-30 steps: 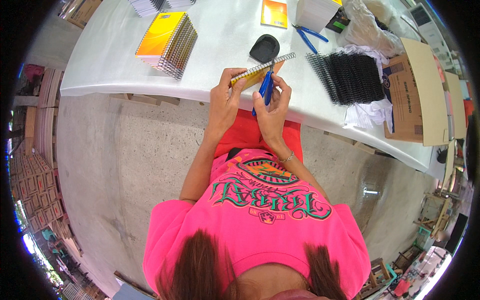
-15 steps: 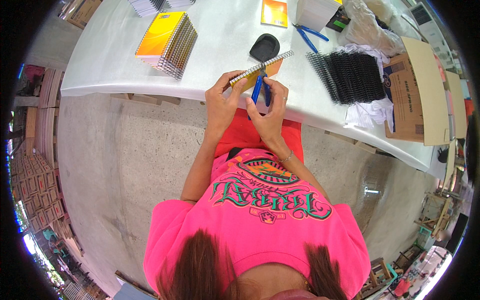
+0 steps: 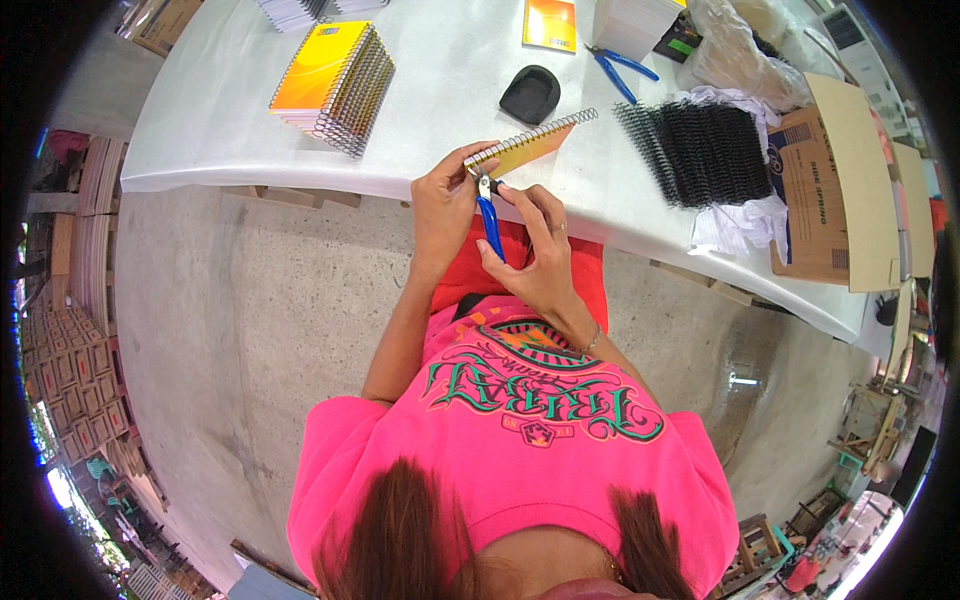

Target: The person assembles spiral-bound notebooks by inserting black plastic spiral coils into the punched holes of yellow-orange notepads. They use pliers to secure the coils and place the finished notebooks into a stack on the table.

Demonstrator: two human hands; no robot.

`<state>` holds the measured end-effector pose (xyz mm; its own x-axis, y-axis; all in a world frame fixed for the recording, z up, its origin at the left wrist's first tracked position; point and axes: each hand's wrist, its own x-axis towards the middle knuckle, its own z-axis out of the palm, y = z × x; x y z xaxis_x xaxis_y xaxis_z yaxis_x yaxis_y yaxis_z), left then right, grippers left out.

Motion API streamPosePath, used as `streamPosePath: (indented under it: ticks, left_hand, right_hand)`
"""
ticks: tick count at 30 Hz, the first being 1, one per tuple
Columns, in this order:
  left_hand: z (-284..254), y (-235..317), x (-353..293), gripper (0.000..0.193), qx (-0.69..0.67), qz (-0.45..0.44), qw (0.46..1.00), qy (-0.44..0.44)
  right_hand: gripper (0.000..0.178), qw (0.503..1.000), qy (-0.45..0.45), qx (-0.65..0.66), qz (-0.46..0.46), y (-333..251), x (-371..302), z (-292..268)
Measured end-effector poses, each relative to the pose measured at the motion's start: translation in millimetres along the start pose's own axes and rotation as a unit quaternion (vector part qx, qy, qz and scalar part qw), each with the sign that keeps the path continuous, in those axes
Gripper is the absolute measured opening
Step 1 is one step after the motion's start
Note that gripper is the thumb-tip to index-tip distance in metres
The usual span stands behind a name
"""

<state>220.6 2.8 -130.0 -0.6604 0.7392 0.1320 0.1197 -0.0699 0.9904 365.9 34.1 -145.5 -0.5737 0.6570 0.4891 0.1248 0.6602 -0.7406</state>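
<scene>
My left hand is closed on the near-left end of a small yellow-orange spiral notebook, held up at the table's front edge. A dark wire coil runs along the notebook's upper edge, and its far end sticks out past the cover. In my right hand is a pair of blue-handled cutting pliers. The jaws are at the coil's near-left end, beside my left fingers; whether they bite on the wire I cannot tell. A black, rounded, shallow holder lies on the table just beyond the notebook.
At the left stands a stack of coil-bound notebooks. Farther back lie a single orange notebook and another blue pair of pliers. A heap of black coils on white wrapping and an open cardboard box take up the right.
The pliers have moved from the middle of the coil, leftward and nearer, to its near-left end. My right hand has come closer to my body, and the notebook has shifted slightly right.
</scene>
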Motion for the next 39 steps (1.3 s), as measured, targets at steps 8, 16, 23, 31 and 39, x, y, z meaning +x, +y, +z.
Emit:
streamPosePath:
  ticks: [8, 16, 23, 31, 39]
  left_hand:
    - [-1.7, -3.8, 0.6, 0.021, 0.005, 0.004, 1.000, 0.012]
    - [-4.6, -3.8, -0.8, 0.022, 0.080, 0.035, 0.996, 0.023]
    - [-4.7, -0.6, -2.1, 0.021, 0.124, 0.057, 0.990, 0.033]
    - [-3.6, -1.1, -4.4, 0.023, 0.160, 0.085, 0.981, 0.066]
    - [-36.6, 13.8, -6.2, 0.023, 0.073, -0.032, 0.989, 0.128]
  right_hand:
    - [0.067, 1.000, 0.002, -0.022, -0.002, 1.4, -2.3, 3.6]
    - [0.063, 1.000, -0.006, -0.003, 0.014, -0.2, -3.5, 2.8]
    - [0.059, 0.999, -0.027, 0.004, 0.017, -8.0, -0.8, -2.1]
    - [0.055, 0.626, -0.172, 0.644, 0.405, -23.2, 29.0, -34.8]
    - [0.051, 0.972, -0.083, 0.150, 0.159, 29.1, 41.3, -60.3]
